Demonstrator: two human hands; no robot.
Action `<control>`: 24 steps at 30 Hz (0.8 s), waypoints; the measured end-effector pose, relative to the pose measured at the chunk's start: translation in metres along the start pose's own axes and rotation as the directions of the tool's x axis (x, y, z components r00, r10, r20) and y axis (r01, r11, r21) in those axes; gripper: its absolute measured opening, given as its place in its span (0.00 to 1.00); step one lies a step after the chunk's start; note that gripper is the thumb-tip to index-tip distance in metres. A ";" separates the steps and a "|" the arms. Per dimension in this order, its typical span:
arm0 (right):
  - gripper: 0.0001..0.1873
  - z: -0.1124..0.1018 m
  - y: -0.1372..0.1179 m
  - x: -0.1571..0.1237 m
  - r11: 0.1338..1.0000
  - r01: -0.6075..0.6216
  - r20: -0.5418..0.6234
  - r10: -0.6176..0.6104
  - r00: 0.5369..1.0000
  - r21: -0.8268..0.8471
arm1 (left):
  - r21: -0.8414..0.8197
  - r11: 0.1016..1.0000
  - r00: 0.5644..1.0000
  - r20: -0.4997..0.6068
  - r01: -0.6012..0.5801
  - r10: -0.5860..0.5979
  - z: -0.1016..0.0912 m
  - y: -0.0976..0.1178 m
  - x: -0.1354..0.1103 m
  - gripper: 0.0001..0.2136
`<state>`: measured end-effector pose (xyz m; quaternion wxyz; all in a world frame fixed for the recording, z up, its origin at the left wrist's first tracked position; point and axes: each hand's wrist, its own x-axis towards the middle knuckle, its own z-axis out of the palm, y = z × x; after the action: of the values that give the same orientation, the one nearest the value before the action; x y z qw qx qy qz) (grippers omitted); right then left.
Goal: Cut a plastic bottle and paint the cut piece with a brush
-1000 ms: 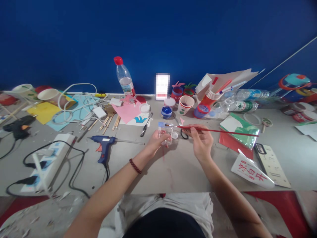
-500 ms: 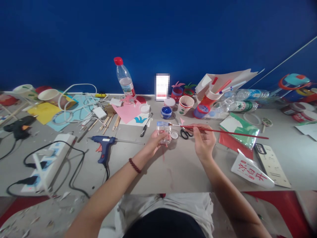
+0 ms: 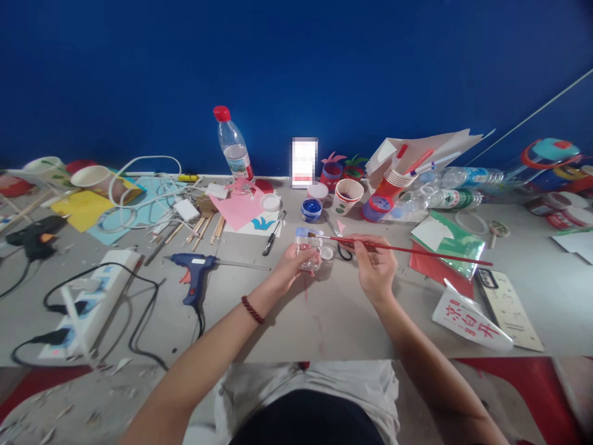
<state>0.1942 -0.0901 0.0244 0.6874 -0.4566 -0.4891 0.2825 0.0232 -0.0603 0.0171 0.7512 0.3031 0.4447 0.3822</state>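
Note:
My left hand [image 3: 293, 266] is closed around a clear plastic piece [image 3: 309, 246], which looks like a cut section of bottle with blue paint along its upper edge. Between the fingers of my right hand [image 3: 376, 262] is a long red paintbrush [image 3: 417, 250], its handle pointing right. The brush tip touches the plastic near the blue patch. Behind it stands an open jar of blue paint [image 3: 311, 210]. A small white cap [image 3: 327, 253] lies just right of the plastic piece, and black-handled scissors [image 3: 344, 252] are partly hidden by my right hand.
A blue glue gun [image 3: 194, 272] and a white power strip [image 3: 95, 303] with cords lie left. A red-capped bottle [image 3: 235, 148] stands at the back. A paper cup [image 3: 347, 196] is behind the scissors. Green film [image 3: 456, 247] and a white label [image 3: 470, 321] lie right.
My right hand has shifted slightly left with the paintbrush, and its tip now sits a little lower on the plastic. My left hand keeps its hold, the piece turned slightly.

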 end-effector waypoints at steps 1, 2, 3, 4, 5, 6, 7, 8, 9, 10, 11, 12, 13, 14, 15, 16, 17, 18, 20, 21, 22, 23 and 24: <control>0.03 0.000 0.000 0.000 1.000 0.009 -0.001 -0.009 1.000 -0.006 | -0.007 1.000 1.000 -0.002 -0.002 0.002 0.000 0.000 0.000 0.22; 0.03 0.000 0.000 0.001 1.000 0.016 -0.002 -0.016 1.000 -0.014 | -0.014 1.000 1.000 -0.005 -0.005 0.005 -0.001 -0.001 0.000 0.22; 0.03 -0.001 0.000 0.001 0.999 0.022 -0.006 -0.022 1.000 -0.026 | -0.020 1.000 1.000 -0.005 -0.009 0.009 -0.001 -0.001 0.001 0.21; 0.03 -0.001 0.000 0.002 0.999 0.024 -0.010 -0.025 1.000 -0.045 | -0.024 1.000 1.000 -0.003 -0.011 0.011 -0.002 -0.001 0.001 0.21; 0.04 -0.002 0.000 0.002 0.998 0.025 -0.014 -0.026 1.000 -0.065 | -0.027 1.000 1.000 0.002 -0.012 0.012 -0.002 -0.001 0.001 0.21; 0.04 -0.002 -0.001 0.002 0.996 0.026 -0.021 -0.028 0.999 -0.084 | -0.029 1.000 1.000 0.007 -0.012 0.012 -0.003 -0.002 0.002 0.21; 0.04 -0.003 -0.001 0.003 0.994 0.028 -0.028 -0.031 0.999 -0.102 | -0.030 0.999 1.000 0.011 -0.011 0.012 -0.003 -0.002 0.002 0.21; 0.05 -0.003 -0.002 0.003 0.993 0.032 -0.037 -0.036 0.999 -0.116 | -0.031 0.999 1.000 0.014 -0.011 0.011 -0.004 -0.002 0.003 0.21; 0.05 -0.003 -0.003 0.003 0.992 0.036 -0.045 -0.042 0.998 -0.123 | -0.032 0.999 1.000 0.015 -0.011 0.011 -0.004 -0.002 0.003 0.21; 0.06 -0.003 -0.004 0.004 0.991 0.039 -0.052 -0.046 0.998 -0.125 | -0.032 0.999 1.000 0.015 -0.010 0.011 -0.004 -0.002 0.003 0.21; 0.06 -0.002 -0.005 0.004 0.992 0.042 -0.063 -0.049 0.997 -0.121 | -0.032 0.999 1.000 0.014 -0.012 0.013 -0.004 -0.002 0.003 0.21; 0.07 -0.002 -0.006 0.004 0.993 0.042 -0.076 -0.051 0.996 -0.113 | -0.032 0.999 1.000 0.012 -0.014 0.014 -0.004 -0.002 0.003 0.20; 0.07 -0.002 -0.007 0.004 0.994 0.041 -0.095 -0.051 0.994 -0.101 | -0.032 0.999 1.000 0.009 -0.013 0.014 -0.003 -0.002 0.002 0.20; 0.07 -0.002 -0.007 0.004 0.996 0.040 -0.120 -0.050 0.991 -0.084 | -0.032 0.999 1.000 0.005 -0.013 0.013 -0.003 -0.001 0.002 0.20; 0.07 -0.003 -0.007 0.004 0.997 0.038 -0.148 -0.047 0.988 -0.065 | -0.033 0.999 1.000 0.002 -0.011 0.011 -0.003 -0.001 0.001 0.21; 0.07 -0.003 -0.006 0.004 0.998 0.033 -0.172 -0.040 0.984 -0.044 | -0.032 0.999 1.000 -0.001 -0.008 0.008 -0.002 0.000 0.001 0.21; 0.07 -0.003 -0.005 0.004 0.999 0.027 -0.183 -0.030 0.983 -0.020 | -0.029 1.000 1.000 -0.001 -0.004 0.004 -0.002 0.001 0.000 0.22; 0.07 -0.003 -0.004 0.004 1.000 0.020 -0.184 -0.019 0.983 0.004 | -0.023 1.000 1.000 -0.002 0.001 -0.001 -0.001 0.001 0.000 0.23; 0.07 -0.004 -0.002 0.002 0.999 0.003 -0.156 0.003 0.988 0.035 | -0.003 1.000 1.000 0.002 0.007 -0.006 -0.001 0.001 -0.001 0.24; 0.06 -0.003 -0.002 0.002 0.999 -0.006 -0.134 0.011 0.991 0.039 | 0.010 1.000 1.000 0.004 0.006 -0.006 -0.001 0.001 -0.001 0.24; 0.07 -0.003 -0.002 0.001 0.999 -0.014 -0.112 0.018 0.994 0.037 | 0.023 1.000 1.000 0.005 0.003 -0.003 0.000 0.001 -0.002 0.25; 0.07 -0.002 -0.002 0.001 0.999 -0.019 -0.092 0.022 0.996 0.031 | 0.034 0.999 1.000 0.007 -0.002 0.001 0.000 0.001 -0.002 0.25; 0.07 -0.001 -0.003 0.000 0.999 -0.023 -0.072 0.024 0.997 0.023 | 0.045 0.999 1.000 0.007 -0.006 0.006 0.000 0.000 -0.002 0.25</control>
<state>0.1954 -0.0917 0.0269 0.7063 -0.4645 -0.4553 0.2792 0.0228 -0.0617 0.0180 0.7445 0.3226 0.4499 0.3732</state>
